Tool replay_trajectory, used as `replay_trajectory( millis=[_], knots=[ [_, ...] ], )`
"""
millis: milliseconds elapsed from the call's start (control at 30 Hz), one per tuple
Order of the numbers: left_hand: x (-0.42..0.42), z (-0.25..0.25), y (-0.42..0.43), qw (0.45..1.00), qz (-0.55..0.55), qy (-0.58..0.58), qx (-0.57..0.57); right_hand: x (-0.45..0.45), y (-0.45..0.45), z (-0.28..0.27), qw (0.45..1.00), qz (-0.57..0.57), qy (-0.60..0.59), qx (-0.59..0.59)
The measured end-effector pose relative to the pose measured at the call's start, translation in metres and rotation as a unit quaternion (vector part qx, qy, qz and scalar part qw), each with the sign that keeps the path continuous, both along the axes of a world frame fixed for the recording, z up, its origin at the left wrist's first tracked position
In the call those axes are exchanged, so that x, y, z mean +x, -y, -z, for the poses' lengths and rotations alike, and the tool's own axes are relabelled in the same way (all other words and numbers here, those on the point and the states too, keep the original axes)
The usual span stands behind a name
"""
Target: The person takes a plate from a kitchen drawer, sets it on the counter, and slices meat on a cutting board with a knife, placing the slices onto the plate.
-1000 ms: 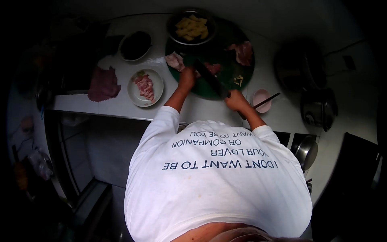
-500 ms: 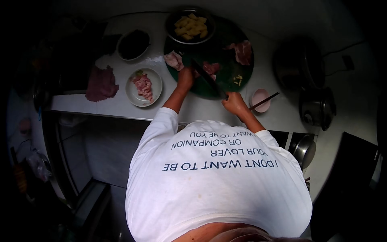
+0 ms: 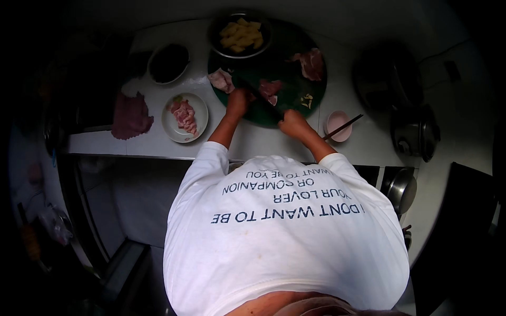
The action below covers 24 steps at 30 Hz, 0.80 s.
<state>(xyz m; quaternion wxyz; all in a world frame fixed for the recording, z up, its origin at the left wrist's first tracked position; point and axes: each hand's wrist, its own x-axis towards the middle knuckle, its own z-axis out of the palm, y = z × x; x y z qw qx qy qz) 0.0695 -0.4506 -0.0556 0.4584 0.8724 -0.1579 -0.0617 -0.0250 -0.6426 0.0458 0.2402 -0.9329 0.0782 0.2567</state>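
Note:
My right hand [image 3: 293, 123] is closed round the handle of a dark knife [image 3: 270, 108], whose blade slants up and left over a round green cutting board [image 3: 284, 47]. Left of the blade, my left hand [image 3: 239, 101] has its fingers curled on a piece of meat, with only a small reddish bit showing at the fingertips. Just beyond the blade lies a red piece of meat [image 3: 270, 90]. A paler piece of meat [image 3: 221, 80] rests at the board's left edge, and a larger slab of meat [image 3: 310, 64] at its right. Small pale yellow pieces [image 3: 306, 100] lie near my right hand.
A metal bowl [image 3: 212, 47] of yellow chunks stands at the board's back left. Left are a white plate [image 3: 202, 124] with cut meat, a dark-filled bowl [image 3: 168, 81] and a reddish cloth [image 3: 132, 116]. Right are a pink bowl [image 3: 337, 120] with chopsticks [image 3: 348, 125] and a dark pot [image 3: 414, 134].
The blade has shifted left and lies darker against the board, away from the red meat, which now shows more fully. Both hands have moved slightly left in view, and the whole view has shifted a little.

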Motion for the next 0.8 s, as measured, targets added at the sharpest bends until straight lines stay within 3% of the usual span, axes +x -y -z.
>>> replay_trajectory(
  millis=[100, 333, 433, 800],
  knots=[
    [-0.001, 0.008, 0.001, 0.999, -0.052, 0.0, -0.005, -0.001, 0.003, 0.005, 0.999, 0.03, 0.02, 0.032],
    [-0.002, -0.001, 0.0, 0.999, -0.026, 0.021, 0.027, -0.019, 0.011, -0.013, 0.995, 0.044, 0.076, 0.052],
    [0.0, 0.011, 0.001, 0.998, -0.032, 0.011, 0.046, -0.024, 0.005, -0.034, 0.996, 0.041, 0.041, 0.063],
    [0.001, 0.017, 0.001, 0.999, -0.046, 0.003, 0.002, -0.017, 0.016, -0.011, 0.999, -0.035, -0.012, 0.029]
  ],
)
